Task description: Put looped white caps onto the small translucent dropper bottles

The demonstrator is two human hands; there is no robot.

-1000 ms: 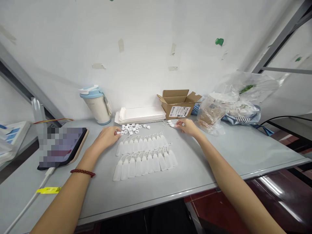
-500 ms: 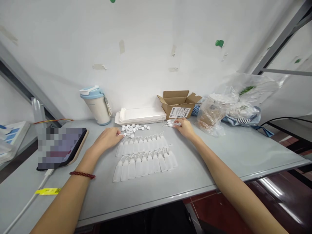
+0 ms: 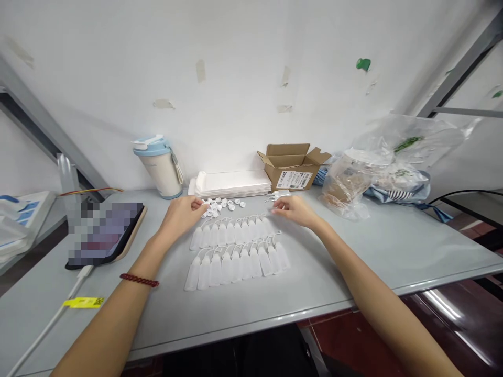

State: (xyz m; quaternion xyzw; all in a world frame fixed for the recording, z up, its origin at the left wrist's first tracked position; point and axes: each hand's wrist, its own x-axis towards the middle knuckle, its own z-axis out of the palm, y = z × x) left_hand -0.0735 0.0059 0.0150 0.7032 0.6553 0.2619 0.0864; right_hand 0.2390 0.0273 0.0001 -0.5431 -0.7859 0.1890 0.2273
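Observation:
My left hand (image 3: 181,214) is at the left edge of a pile of small white caps (image 3: 214,210), thumb and index finger pinched on a white cap. My right hand (image 3: 295,210) hovers low by the right end of the upper row of small translucent squeeze bottles (image 3: 236,233), its thumb and fingertips closed together; anything between them is too small to make out. Each bottle has a thin, curved white strand at its top. Nearer to me lies a second row of such bottles (image 3: 236,266). Behind my right fingers sit a few more white pieces (image 3: 280,194).
A stack of white flat boxes (image 3: 236,183) and an open cardboard box (image 3: 294,175) stand against the wall. At left are a tumbler (image 3: 159,170) and a phone (image 3: 108,235) on a cable. Plastic bags (image 3: 346,183) lie at right on the grey table (image 3: 243,319).
My right hand has drawn back from the white pieces by the cardboard box toward the upper row's end. My left hand has shifted slightly up and right at the caps. The view has turned slightly.

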